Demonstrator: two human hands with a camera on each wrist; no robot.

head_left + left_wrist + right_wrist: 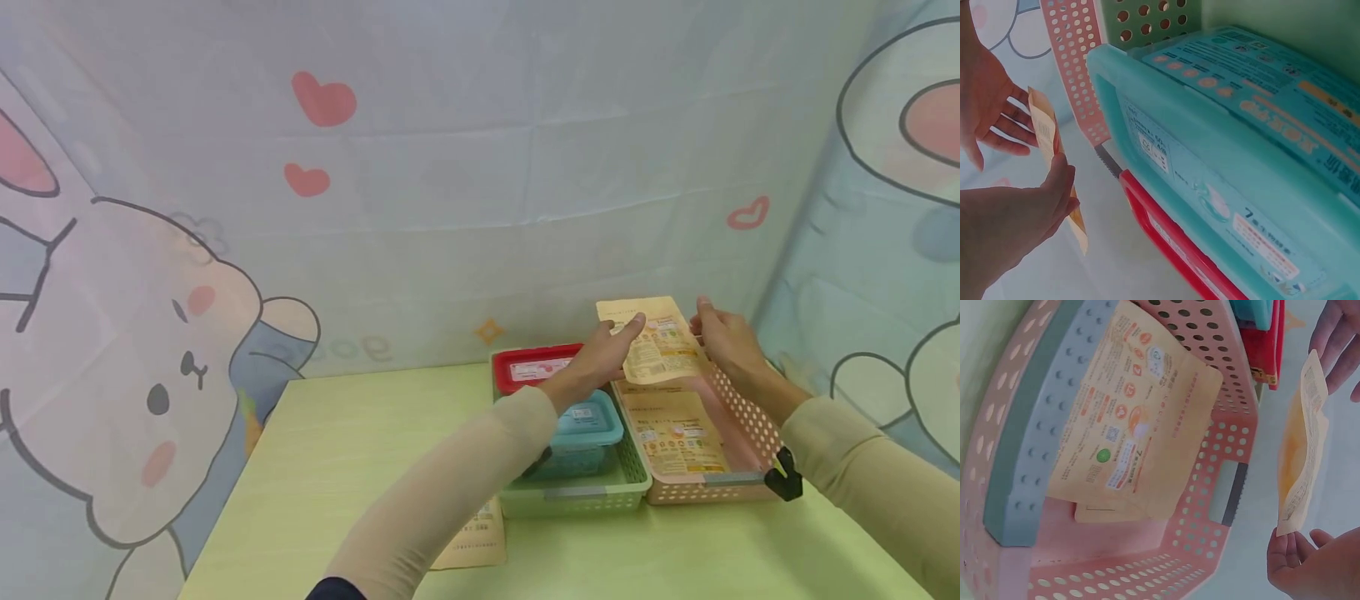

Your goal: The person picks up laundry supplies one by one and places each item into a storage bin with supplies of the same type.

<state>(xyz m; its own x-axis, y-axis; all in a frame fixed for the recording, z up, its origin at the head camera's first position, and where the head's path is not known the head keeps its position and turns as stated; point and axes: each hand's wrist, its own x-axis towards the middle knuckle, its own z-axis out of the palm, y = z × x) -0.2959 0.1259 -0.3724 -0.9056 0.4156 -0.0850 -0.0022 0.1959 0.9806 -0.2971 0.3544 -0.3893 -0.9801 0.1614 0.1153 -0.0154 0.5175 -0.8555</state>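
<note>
A flat tan printed pouch (pixel 660 354) is held up over the pink perforated basket (pixel 750 417). My left hand (pixel 600 354) pinches its left side, thumb lying across the printed face. At the opposite edge is my right hand (pixel 731 343), its fingertips touching the pouch and its thumb raised off it. In the right wrist view the pouch (pixel 1304 444) appears nearly edge-on, slightly bulged. More tan pouches (pixel 1129 425) lie overlapped inside the pink basket, their printed side up.
Left of the pink basket, a green basket (pixel 600 502) holds a teal-lidded box (pixel 592 421) and a red-lidded box (pixel 525 369). Another tan pouch (pixel 480 542) lies on the green table (pixel 360 450), partly behind my left sleeve. A printed cloth hangs behind.
</note>
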